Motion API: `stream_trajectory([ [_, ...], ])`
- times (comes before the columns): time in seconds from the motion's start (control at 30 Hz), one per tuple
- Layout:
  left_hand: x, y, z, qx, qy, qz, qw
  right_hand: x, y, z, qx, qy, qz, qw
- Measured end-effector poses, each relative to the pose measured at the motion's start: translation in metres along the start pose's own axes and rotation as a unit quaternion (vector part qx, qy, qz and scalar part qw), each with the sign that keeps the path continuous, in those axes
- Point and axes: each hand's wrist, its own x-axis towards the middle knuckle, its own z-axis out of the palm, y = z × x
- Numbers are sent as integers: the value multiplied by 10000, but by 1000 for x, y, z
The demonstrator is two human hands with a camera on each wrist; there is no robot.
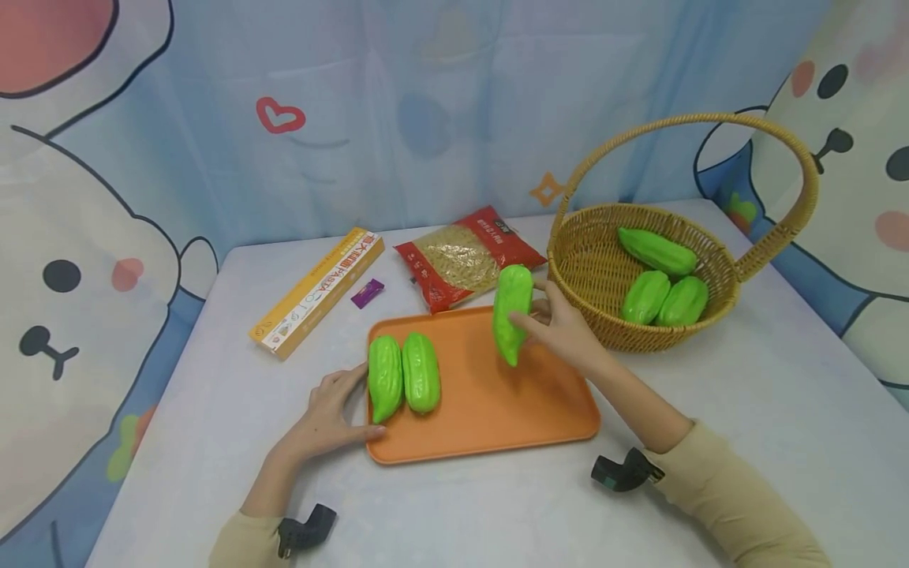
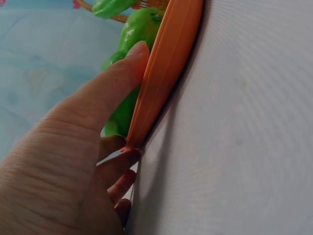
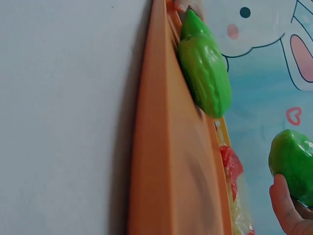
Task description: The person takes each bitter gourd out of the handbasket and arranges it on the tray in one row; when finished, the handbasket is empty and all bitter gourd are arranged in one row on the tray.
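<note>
My right hand (image 1: 561, 323) holds a green bitter melon (image 1: 513, 314) above the right half of an orange tray (image 1: 490, 402), pinched between thumb and fingers. In the right wrist view that bitter melon (image 3: 292, 166) shows at the right edge with fingertips against it. Two more bitter melons (image 1: 386, 379) (image 1: 421, 373) lie side by side at the tray's left end. At the tray's left edge, my left hand (image 1: 323, 414) is spread; its thumb rests on the rim. The left wrist view shows the thumb and fingertips touching the tray (image 2: 164, 73).
A wicker basket (image 1: 568, 308) with a tall handle stands at the back right, holding three bitter melons (image 1: 656, 251). Behind the tray lie a red bag of pasta (image 1: 461, 256), a yellow pasta box (image 1: 319, 292) and a small purple packet (image 1: 367, 293). A printed curtain hangs behind the table.
</note>
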Motion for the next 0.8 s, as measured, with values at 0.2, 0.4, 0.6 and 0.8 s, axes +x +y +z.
stream_trajectory([
  [0.2, 0, 0, 0, 51, 9, 63, 10000, 1, 6, 13, -44, -212, 78, 9997],
  [0.4, 0, -1, 0, 42, 14, 30, 10000, 3, 12, 29, -241, -475, 269, 9982],
  [0.6, 1, -2, 0, 5, 22, 57, 10000, 4, 13, 45, -512, -736, 577, 9943],
  [0.8, 1, -3, 1, 72, 28, 61, 10000, 6, 12, 59, -314, -903, 947, 9909],
])
